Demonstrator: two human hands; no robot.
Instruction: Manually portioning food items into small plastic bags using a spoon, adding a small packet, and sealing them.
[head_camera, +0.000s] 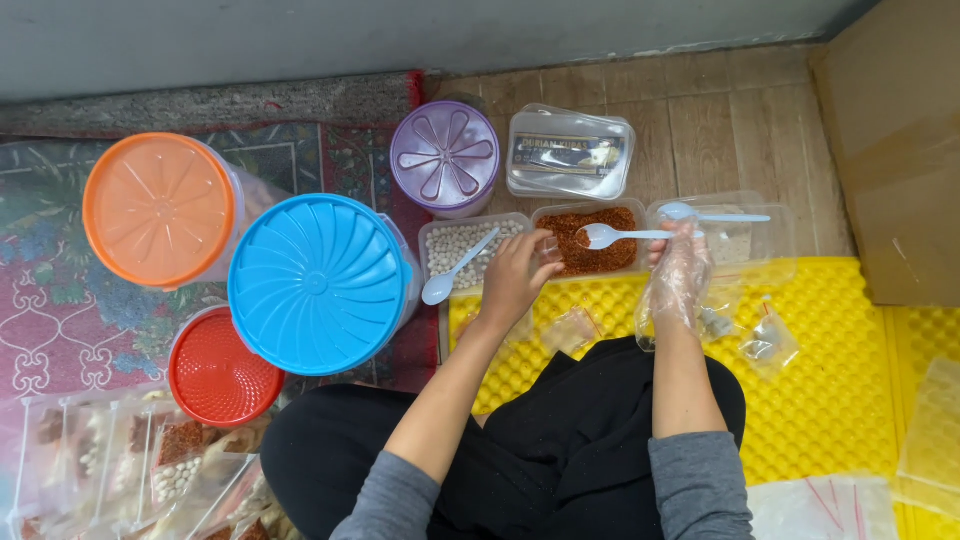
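Note:
My right hand (680, 272), in a clear plastic glove, holds a white plastic spoon (603, 236) by its handle, with the bowl over a clear tray of red ground spice (610, 262). My left hand (515, 278) is bare. Its fingers are curled together at the near-left corner of that tray, and I cannot tell whether they pinch anything. To the left, a clear tray of white beans (435, 240) has a white spoon (452, 273) lying in it. A third clear tray (775, 232) on the right holds another white spoon (700, 213).
I sit cross-legged on a yellow foam mat (830, 400) with small clear bags (765, 345) on it. Orange (160, 208), blue (316, 284), red (220, 372) and purple (445, 157) lidded tubs stand on the left. A closed clear box (568, 153) lies behind the trays, filled packets (130, 450) at bottom left, a cardboard box (895, 140) at right.

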